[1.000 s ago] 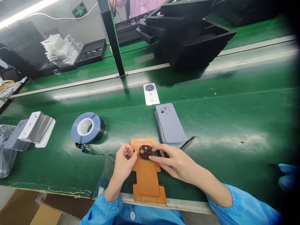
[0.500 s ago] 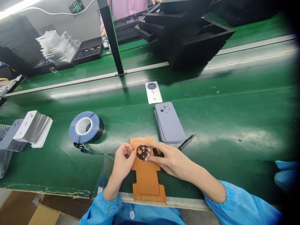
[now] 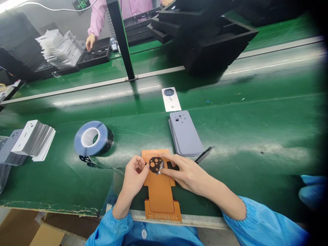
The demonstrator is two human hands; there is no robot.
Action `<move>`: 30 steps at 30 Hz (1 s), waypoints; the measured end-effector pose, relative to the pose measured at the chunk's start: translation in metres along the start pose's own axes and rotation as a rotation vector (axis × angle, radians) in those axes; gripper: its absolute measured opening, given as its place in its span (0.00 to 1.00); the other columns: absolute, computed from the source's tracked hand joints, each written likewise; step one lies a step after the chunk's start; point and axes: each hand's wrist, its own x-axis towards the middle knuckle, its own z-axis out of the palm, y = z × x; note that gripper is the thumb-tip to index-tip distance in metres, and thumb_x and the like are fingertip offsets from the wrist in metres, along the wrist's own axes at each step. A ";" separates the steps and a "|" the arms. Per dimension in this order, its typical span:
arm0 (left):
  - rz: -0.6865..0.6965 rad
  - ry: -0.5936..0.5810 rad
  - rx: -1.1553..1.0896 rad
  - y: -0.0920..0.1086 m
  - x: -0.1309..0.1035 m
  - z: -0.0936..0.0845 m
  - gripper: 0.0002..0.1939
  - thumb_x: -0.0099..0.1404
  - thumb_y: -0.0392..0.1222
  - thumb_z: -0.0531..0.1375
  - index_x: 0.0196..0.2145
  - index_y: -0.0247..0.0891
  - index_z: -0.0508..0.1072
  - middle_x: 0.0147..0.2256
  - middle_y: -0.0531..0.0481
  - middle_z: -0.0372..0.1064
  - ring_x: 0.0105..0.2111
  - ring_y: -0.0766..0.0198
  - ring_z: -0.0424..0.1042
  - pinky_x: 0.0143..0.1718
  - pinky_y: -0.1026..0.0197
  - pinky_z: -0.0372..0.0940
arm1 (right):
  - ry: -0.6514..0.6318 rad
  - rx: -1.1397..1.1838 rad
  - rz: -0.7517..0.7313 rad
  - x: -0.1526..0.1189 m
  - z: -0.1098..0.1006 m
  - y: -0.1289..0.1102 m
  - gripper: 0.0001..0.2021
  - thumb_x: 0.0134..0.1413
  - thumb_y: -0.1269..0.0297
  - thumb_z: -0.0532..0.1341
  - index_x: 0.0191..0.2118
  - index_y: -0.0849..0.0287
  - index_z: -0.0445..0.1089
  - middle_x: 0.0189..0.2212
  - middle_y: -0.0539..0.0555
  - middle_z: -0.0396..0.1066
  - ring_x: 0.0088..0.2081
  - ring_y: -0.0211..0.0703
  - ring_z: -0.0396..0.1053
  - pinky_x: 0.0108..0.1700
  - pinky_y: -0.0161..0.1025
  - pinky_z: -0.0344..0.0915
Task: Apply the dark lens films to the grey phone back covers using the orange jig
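Head view shows a thin black disc with several round cut-outs (image 3: 155,168) over the upper part of a flat orange notched plate (image 3: 161,194), near the front edge of a green-topped workbench (image 3: 243,171). The right hand (image 3: 191,173) has its forefinger by the disc's upper edge and its thumb on the lower right edge, lightly grasping it. The left hand (image 3: 135,175) has curled fingers, thumb and forefinger pinched together beside the disc's left side; a dark speck shows at their tips, too small to tell whether it is a held piece.

The disc looks very light, thin and flexible, likely to crease, with a glossy patch by the thumb; its surface may be slippery or tacky, which cannot be told. It would best be taken by the outer rim with fingertips, clear of the narrow bridges between holes, which seem easiest to bend or tear. The plate looks stiff and sturdy, easily steadied by its sides.

Beyond the right hand lies a stack of grey-blue rectangular sheets (image 3: 186,135); farther left stands a blue-clear film roll with a white core (image 3: 80,142).
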 end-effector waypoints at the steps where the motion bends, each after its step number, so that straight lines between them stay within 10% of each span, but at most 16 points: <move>1: 0.000 -0.001 0.004 0.000 0.000 0.000 0.09 0.61 0.40 0.63 0.31 0.39 0.64 0.26 0.59 0.58 0.25 0.70 0.59 0.28 0.67 0.55 | 0.002 -0.004 -0.001 0.000 0.000 0.000 0.17 0.63 0.78 0.54 0.51 0.57 0.74 0.61 0.67 0.66 0.49 0.50 0.71 0.42 0.46 0.74; 30: -0.041 0.014 0.020 0.009 0.000 0.002 0.09 0.56 0.39 0.63 0.30 0.40 0.64 0.24 0.59 0.59 0.24 0.70 0.58 0.28 0.67 0.56 | 0.022 -0.020 0.024 -0.006 0.005 0.004 0.18 0.65 0.77 0.54 0.51 0.56 0.77 0.61 0.68 0.65 0.51 0.52 0.73 0.45 0.49 0.76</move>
